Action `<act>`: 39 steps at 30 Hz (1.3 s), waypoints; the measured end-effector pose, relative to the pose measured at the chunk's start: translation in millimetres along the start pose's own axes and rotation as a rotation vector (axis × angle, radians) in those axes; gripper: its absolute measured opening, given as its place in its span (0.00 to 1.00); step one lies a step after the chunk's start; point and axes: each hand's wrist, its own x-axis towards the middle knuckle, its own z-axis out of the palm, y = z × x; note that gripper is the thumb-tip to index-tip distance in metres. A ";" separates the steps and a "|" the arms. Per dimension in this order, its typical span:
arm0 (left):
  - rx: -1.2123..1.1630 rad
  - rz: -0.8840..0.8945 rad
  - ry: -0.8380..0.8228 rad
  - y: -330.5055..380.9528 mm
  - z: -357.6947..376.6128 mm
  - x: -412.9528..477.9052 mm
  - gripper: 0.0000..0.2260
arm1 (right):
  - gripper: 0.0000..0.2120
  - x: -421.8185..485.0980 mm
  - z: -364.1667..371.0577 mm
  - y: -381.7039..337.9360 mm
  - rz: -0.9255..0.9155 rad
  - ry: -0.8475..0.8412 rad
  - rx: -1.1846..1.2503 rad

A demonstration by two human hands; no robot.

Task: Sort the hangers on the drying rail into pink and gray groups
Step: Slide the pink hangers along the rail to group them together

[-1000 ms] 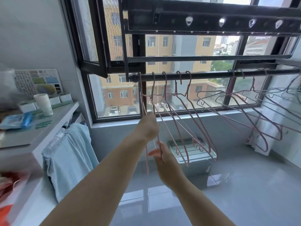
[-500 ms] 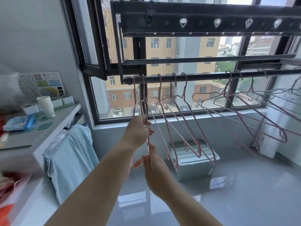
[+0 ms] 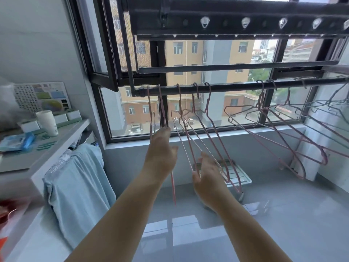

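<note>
A dark drying rail [image 3: 232,87] runs across the window. Several pink hangers hang at its left end, and my left hand [image 3: 160,150] grips one pink hanger [image 3: 162,108] there just below its neck; the hanger's lower wire shows under my wrist. My right hand [image 3: 207,173] is lower and to the right, fingers loosely spread at the bottom corner of the neighbouring pink hangers [image 3: 190,140], touching it. More pink hangers [image 3: 268,133] hang tilted further right. Gray hangers [image 3: 321,108] crowd the far right end.
A white shelf [image 3: 62,137] with a paper cup [image 3: 47,122] and small boxes stands at left, with a light blue cloth [image 3: 79,186] draped below it. A lidded plastic box [image 3: 239,176] sits on the gray floor under the hangers. An upper rack [image 3: 226,23] hangs overhead.
My left hand stays on the leftmost pink hanger, now hooked on the rail's left end. My right hand released that hanger's lower wire and moved right to the neighbouring hangers.
</note>
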 end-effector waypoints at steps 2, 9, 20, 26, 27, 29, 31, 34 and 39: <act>0.006 0.087 0.045 9.7 5.0 -1.9 0.24 | 0.23 0.4 8.3 4.1 -0.007 -0.050 0.105; -0.077 -0.209 -0.233 16.7 15.0 8.4 0.11 | 0.19 -6.4 24.4 -7.0 -0.178 -0.011 0.212; -0.095 -0.226 -0.121 8.3 16.1 8.1 0.17 | 0.24 -2.5 -27.9 -10.1 -0.292 0.301 -0.122; -0.146 0.103 0.048 41.1 35.4 -9.6 0.22 | 0.19 16.0 -42.6 20.1 -0.012 -0.016 -0.041; -0.197 0.048 -0.036 46.4 40.9 -8.8 0.22 | 0.15 15.4 -38.5 23.0 -0.023 -0.038 0.029; -0.264 -0.107 -0.204 54.2 48.5 -4.8 0.20 | 0.08 14.0 -31.4 26.7 -0.049 -0.012 0.124; -0.244 -0.179 -0.284 56.5 51.9 1.0 0.17 | 0.08 14.0 -28.8 27.6 -0.095 0.033 0.224; -0.360 -0.170 -0.278 56.0 50.7 9.4 0.14 | 0.12 19.3 -31.9 21.5 -0.215 0.083 0.265; -0.614 -0.224 -0.260 58.8 40.9 35.6 0.13 | 0.13 46.9 -37.7 3.9 -0.329 0.137 0.339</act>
